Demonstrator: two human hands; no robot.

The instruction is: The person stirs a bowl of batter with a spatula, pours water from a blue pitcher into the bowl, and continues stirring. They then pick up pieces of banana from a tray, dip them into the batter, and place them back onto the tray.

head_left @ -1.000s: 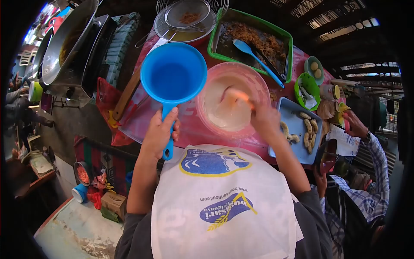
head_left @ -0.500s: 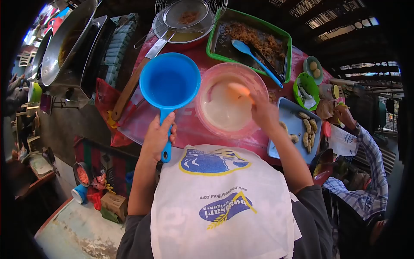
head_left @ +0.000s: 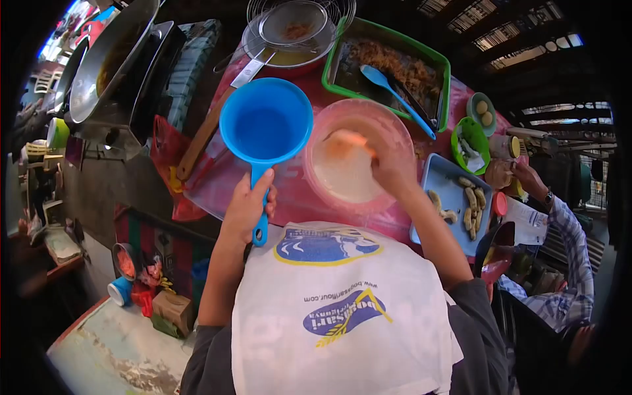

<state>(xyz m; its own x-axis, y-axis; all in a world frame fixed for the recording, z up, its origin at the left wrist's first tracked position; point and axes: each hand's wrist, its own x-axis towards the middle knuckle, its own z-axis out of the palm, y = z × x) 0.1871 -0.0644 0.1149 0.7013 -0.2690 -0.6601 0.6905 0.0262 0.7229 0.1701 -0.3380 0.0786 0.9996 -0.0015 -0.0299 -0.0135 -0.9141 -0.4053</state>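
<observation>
My left hand (head_left: 248, 204) is wrapped round the handle of a blue dipper (head_left: 266, 122), whose round cup faces up beside a pink basin (head_left: 401, 131). Pale, creamy liquid (head_left: 342, 172) lies in the basin. My right hand (head_left: 393, 161) is closed on an orange spoon (head_left: 352, 139), blurred by motion, over the liquid. Whether the spoon's tip touches the liquid cannot be made out.
A green-rimmed tray (head_left: 447, 85) holds brown shreds and a blue spatula (head_left: 395, 95). Peeled bananas lie in a blue tray (head_left: 431, 172). Strainers (head_left: 293, 23) stand behind the dipper, a wok (head_left: 112, 66) at left. Another person's hand (head_left: 528, 179) is at right.
The orange spoon and my right hand have moved left over the basin. The other person's hand has shifted slightly. The whole view has shifted a little.
</observation>
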